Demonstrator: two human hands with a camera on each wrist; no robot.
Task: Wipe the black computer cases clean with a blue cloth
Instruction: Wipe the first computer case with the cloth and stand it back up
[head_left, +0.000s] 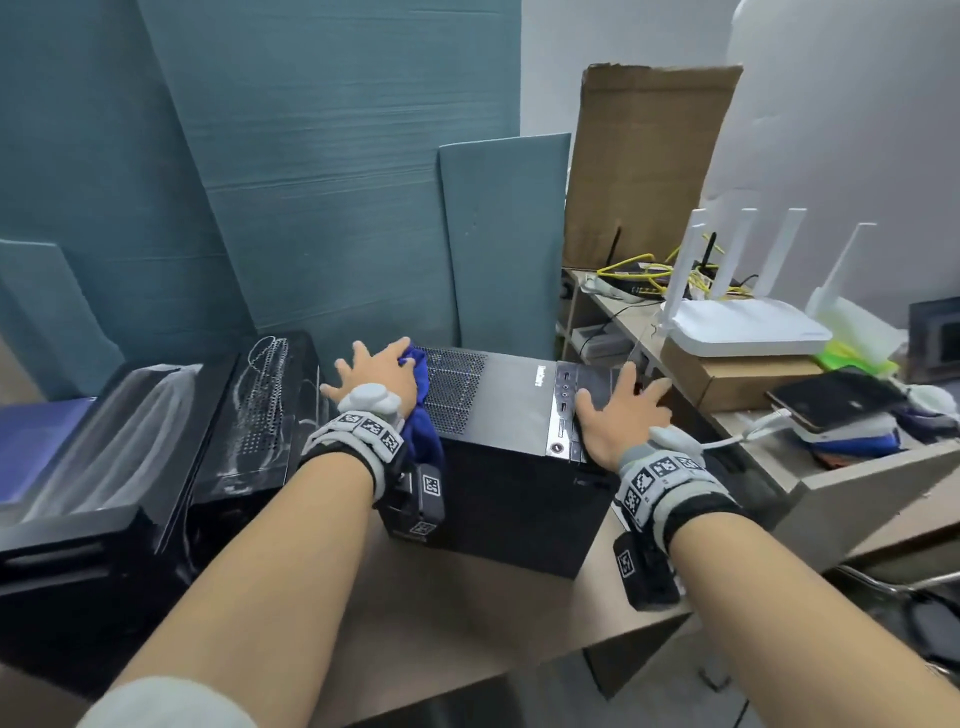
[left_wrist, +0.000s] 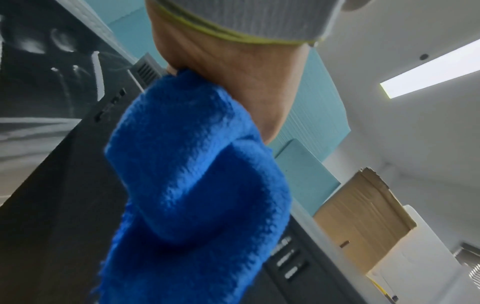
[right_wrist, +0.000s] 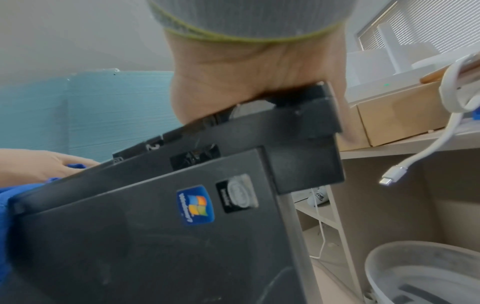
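Under both my hands lies the black computer case (head_left: 498, 415) on its side on the desk (head_left: 467, 623), mesh vent facing up. My left hand (head_left: 376, 376) is spread flat with straight fingers, pressing the blue cloth (head_left: 421, 415) onto the case's left end; part of the cloth hangs down the near face below my wrist. My right hand (head_left: 621, 415) lies flat with fingers straight on the case's front panel at the right end. Left of my left hand sit two more glossy black cases (head_left: 156, 441). Right of my right hand are a cardboard box (head_left: 727, 379) with a white router (head_left: 743, 327) on top and a white cable (head_left: 737, 441).
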